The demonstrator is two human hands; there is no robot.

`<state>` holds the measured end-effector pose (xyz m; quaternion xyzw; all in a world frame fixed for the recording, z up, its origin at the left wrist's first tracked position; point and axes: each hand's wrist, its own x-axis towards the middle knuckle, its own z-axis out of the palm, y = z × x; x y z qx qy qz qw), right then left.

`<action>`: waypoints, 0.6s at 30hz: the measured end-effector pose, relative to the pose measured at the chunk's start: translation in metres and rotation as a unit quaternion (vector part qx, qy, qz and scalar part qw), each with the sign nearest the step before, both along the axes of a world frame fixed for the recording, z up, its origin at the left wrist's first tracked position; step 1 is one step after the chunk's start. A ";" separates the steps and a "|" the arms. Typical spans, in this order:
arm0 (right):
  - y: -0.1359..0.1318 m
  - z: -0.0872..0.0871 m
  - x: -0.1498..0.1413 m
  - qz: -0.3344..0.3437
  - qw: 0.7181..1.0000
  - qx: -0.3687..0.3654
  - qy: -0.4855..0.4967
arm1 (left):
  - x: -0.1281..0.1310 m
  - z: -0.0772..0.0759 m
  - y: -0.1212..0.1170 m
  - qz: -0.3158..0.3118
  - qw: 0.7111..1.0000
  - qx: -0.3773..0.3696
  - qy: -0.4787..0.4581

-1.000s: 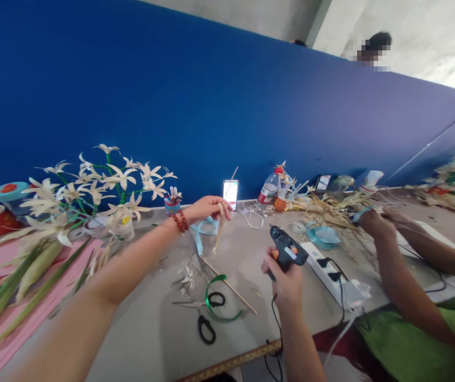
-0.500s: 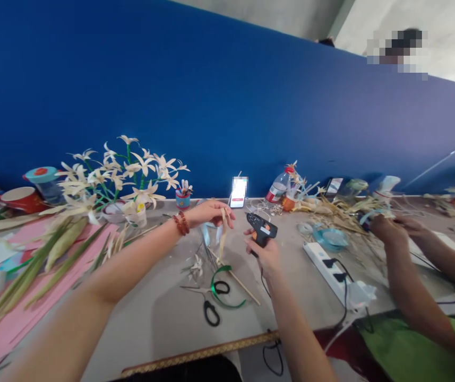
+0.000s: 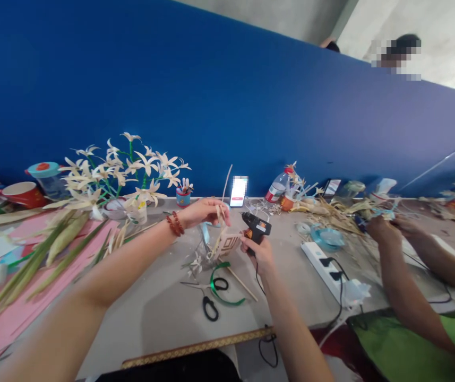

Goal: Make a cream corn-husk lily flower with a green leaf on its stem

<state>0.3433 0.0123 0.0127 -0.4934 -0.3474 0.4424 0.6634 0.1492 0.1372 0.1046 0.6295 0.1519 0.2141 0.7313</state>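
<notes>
My left hand point(image 3: 202, 210), with a red bead bracelet on the wrist, pinches a pale dried leaf strip point(image 3: 218, 229) that hangs down over the table. My right hand point(image 3: 257, 253) is closed round a black glue gun point(image 3: 256, 226) with an orange label. The gun's nozzle points left, close to the strip. Black scissors point(image 3: 209, 302) and a green ribbon loop point(image 3: 223, 289) lie on the grey table point(image 3: 159, 313) just below my hands. A thin wooden stick point(image 3: 241, 283) lies beside them.
A bunch of cream paper flowers point(image 3: 121, 170) stands at the back left, with green leaves on pink paper point(image 3: 32, 265). A white power strip point(image 3: 326, 265) lies to the right. A phone point(image 3: 238, 191) leans on the blue wall. Another person's arms point(image 3: 402, 265) in green work at the right.
My right hand has carried the glue gun left and toward the left hand. The gun's nozzle has closed in on the leaf strip. The left hand stayed nearly in place.
</notes>
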 end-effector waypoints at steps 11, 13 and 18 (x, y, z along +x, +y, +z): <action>0.006 -0.001 0.046 -0.108 0.993 0.012 -0.050 | -0.077 0.036 -0.045 0.119 0.987 -0.026 -0.110; 0.006 -0.001 0.060 -0.141 0.989 0.008 -0.051 | -0.114 0.040 -0.062 0.144 0.986 0.002 -0.081; 0.005 0.005 0.082 -0.196 0.980 0.000 -0.031 | -0.230 0.033 -0.102 0.206 0.959 0.128 0.149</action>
